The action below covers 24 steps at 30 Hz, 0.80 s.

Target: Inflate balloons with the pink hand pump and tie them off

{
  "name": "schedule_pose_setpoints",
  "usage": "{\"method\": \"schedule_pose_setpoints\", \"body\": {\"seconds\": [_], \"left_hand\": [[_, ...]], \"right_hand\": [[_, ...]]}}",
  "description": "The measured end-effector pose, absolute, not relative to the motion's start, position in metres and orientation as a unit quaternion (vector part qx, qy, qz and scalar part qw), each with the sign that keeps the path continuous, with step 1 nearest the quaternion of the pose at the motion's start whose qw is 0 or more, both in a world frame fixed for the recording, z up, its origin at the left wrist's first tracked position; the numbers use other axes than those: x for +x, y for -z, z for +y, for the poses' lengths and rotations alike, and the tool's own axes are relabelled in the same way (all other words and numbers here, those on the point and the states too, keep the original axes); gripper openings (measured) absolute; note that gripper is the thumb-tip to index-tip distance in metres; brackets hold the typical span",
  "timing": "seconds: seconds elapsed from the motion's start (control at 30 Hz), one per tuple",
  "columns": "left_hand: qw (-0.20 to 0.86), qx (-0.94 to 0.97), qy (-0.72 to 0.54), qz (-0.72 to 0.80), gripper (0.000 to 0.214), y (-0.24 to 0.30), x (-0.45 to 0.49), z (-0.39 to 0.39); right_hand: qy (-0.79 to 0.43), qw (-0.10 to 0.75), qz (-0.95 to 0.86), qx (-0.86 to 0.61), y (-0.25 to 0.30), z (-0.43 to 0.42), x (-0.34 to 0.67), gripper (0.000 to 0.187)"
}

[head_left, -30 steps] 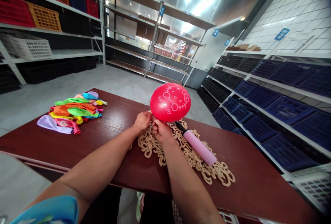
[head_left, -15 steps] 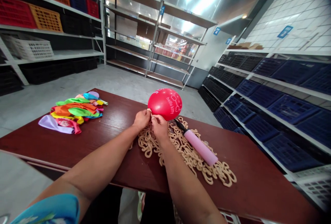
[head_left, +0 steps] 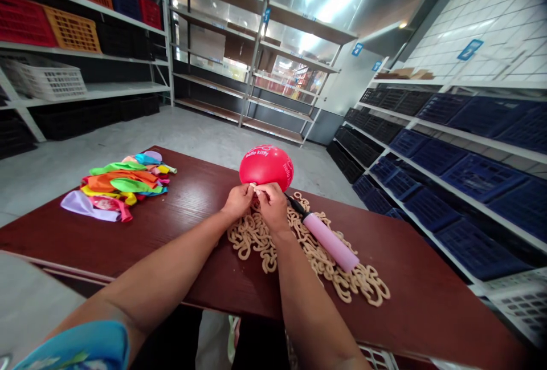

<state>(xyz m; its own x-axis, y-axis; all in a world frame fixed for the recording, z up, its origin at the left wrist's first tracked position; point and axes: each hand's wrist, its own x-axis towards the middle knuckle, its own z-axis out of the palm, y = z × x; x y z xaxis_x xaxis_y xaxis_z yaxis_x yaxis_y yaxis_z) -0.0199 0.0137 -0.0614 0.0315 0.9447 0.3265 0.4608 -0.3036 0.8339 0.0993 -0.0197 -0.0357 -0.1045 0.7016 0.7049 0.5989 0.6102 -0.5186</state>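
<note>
An inflated red balloon (head_left: 267,168) with white "hello kitty" print is held above the far edge of the brown table (head_left: 179,210). My left hand (head_left: 239,201) pinches at the balloon's neck from the left. Close against it, my right hand (head_left: 272,204) pinches the same neck from the right, thumbs and fingertips nearly touching. The neck itself is mostly hidden by the fingers. Beneath and beside my hands lies a heap of tan, curly cord-like pieces (head_left: 337,279). On that heap rests a pink hand pump (head_left: 331,242) with a black nozzle, just right of my right hand.
Several flat, uninflated balloons (head_left: 123,182) in mixed colours lie piled on the table's left. Shelves with crates (head_left: 478,182) line the right side, and more crates (head_left: 72,28) fill shelving on the left. A metal rack (head_left: 252,68) stands behind the table.
The balloon has turned, so its print faces differently, and it has shifted slightly left. My right hand has rolled over, showing more of its back; both hands stay at the neck.
</note>
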Motion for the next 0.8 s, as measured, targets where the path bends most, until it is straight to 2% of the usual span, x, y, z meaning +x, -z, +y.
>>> {"method": "schedule_pose_setpoints", "body": {"seconds": [0.13, 0.3, 0.47, 0.57, 0.8], "left_hand": [[0.257, 0.682, -0.439, 0.526, 0.042, 0.0645, -0.019, 0.0135], [0.213, 0.724, -0.413, 0.51, 0.041, 0.0636, -0.0211, 0.0125], [0.198, 0.756, -0.369, 0.502, 0.039, 0.0587, -0.0247, 0.0098], [0.204, 0.761, -0.364, 0.496, 0.037, 0.0569, -0.0252, 0.0091], [0.264, 0.734, -0.411, 0.471, 0.038, 0.0565, -0.0189, 0.0071]], "right_hand": [[-0.138, 0.543, -0.69, -0.458, 0.0406, -0.0167, 0.0993, 0.014], [-0.298, 0.553, -0.607, -0.486, 0.0459, -0.013, 0.0994, 0.027], [-0.329, 0.533, -0.601, -0.496, 0.0444, -0.0133, 0.102, 0.023], [-0.286, 0.512, -0.635, -0.503, 0.0428, -0.0147, 0.1024, 0.02], [0.011, 0.494, -0.691, -0.527, 0.0435, -0.0173, 0.0983, 0.007]]}}
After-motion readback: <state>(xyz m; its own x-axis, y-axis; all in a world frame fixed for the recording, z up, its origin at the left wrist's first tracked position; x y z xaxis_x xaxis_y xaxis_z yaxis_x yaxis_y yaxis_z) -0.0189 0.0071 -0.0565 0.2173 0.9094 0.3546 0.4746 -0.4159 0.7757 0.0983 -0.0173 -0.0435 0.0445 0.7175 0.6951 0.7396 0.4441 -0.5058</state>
